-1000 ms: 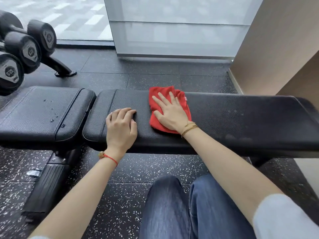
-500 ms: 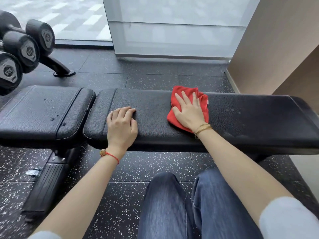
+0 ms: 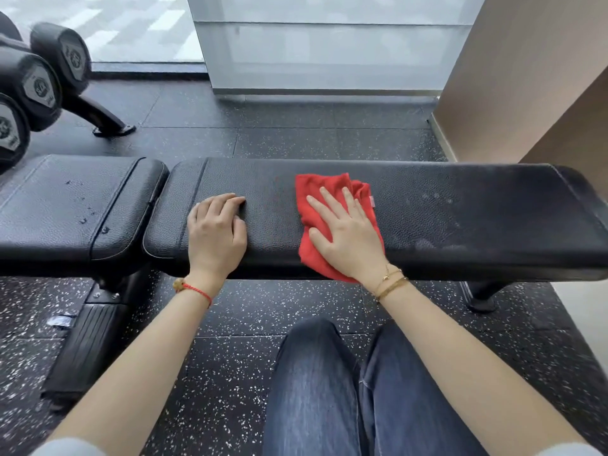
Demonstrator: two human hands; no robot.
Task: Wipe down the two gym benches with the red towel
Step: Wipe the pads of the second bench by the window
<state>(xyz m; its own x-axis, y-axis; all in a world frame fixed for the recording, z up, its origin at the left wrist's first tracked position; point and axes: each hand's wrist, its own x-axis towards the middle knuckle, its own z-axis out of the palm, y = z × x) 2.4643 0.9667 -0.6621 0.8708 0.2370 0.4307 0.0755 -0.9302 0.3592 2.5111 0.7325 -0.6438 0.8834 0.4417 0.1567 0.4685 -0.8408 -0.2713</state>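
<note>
Lying crumpled on bench: red towel.

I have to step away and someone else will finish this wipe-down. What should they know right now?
Right hand presses flat on the red towel, mid-way along the long bench pad.
Left hand rests on the same pad near its left end, holding nothing.
Done: cannot tell how much of this pad is wiped; faint marks show to the towel's right.
Left: the left bench pad, which has droplets on it.
</note>
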